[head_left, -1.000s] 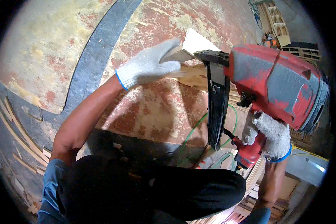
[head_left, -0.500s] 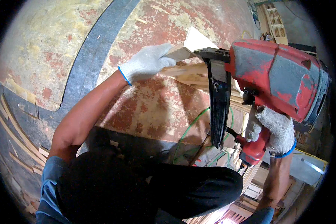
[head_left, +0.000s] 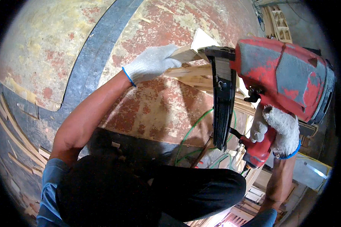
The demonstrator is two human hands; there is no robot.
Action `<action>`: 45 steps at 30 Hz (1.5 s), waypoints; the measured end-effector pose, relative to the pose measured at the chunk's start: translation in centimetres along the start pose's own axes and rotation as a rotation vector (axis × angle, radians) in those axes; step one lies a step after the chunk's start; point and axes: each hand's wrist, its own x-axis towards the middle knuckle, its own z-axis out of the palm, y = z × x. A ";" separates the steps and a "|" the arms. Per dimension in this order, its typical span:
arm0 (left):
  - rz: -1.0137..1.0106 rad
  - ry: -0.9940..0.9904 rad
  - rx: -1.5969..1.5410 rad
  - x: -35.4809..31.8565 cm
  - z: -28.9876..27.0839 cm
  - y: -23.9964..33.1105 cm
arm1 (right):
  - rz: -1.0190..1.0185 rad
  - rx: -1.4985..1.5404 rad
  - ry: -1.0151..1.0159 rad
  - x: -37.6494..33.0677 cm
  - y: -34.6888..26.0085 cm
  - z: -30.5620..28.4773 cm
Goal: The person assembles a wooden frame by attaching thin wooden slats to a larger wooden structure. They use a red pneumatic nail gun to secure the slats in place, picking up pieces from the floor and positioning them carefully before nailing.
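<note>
Writing: any lettering on the housing of the nail gun (head_left: 288, 81) cannot be made out; paint worn, surface scuffed.

Orientation: nail gun held aloft over the right side of the mottled red-and-cream floor (head_left: 140, 113). Body's long axis slopes slightly, nose toward the floor patch's left edge, black-rimmed cap facing away to the right. Long, straight black magazine (head_left: 223, 104) runs from the nose toward the patch's near edge, roughly crosswise to the body. Red handle angles back toward the wearer.

Appearance: red body with large grey panels, red showing in ragged patches; magazine ribbed, black.

Right hand (head_left: 284, 130), gloved, blue cuff: fingers curled round the handle beneath the body. Trigger state: cannot tell.

Left hand (head_left: 149, 62), same glove type: fingers and thumb pinching the left end of a wooden piece (head_left: 186, 55). Its right end lies by a white-faced piece (head_left: 202, 39), next to the gun's nose. Nose contact: cannot tell.

Nearby: pale boards (head_left: 195, 70) just below the left hand's piece; green hose (head_left: 184, 137) looping near the magazine, across the patch's near edge.
</note>
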 end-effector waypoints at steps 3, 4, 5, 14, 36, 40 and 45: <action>0.000 -0.017 0.007 -0.1 -0.1 0.1 | 0.019 0.046 0.025 -0.1 0.5 -0.2; 0.004 -0.019 -0.018 -0.2 -0.1 0.0 | 0.026 0.063 0.028 -0.2 0.7 -0.2; 0.000 -0.031 -0.039 -0.2 -0.1 0.0 | 0.032 0.081 0.031 -0.2 0.8 -0.3; 0.023 0.005 0.063 0.3 0.1 -0.5 | -0.195 -0.275 -0.116 -0.2 1.4 -1.3; 0.518 0.254 0.723 -0.5 -4.8 10.2 | 0.016 0.377 0.136 -4.7 9.7 -2.0; 0.600 0.180 0.853 1.1 -2.8 11.1 | 0.031 0.460 0.102 -4.7 9.6 -2.0; 0.593 0.278 0.820 1.1 -0.9 10.4 | 0.143 0.596 0.123 -4.9 8.9 -2.1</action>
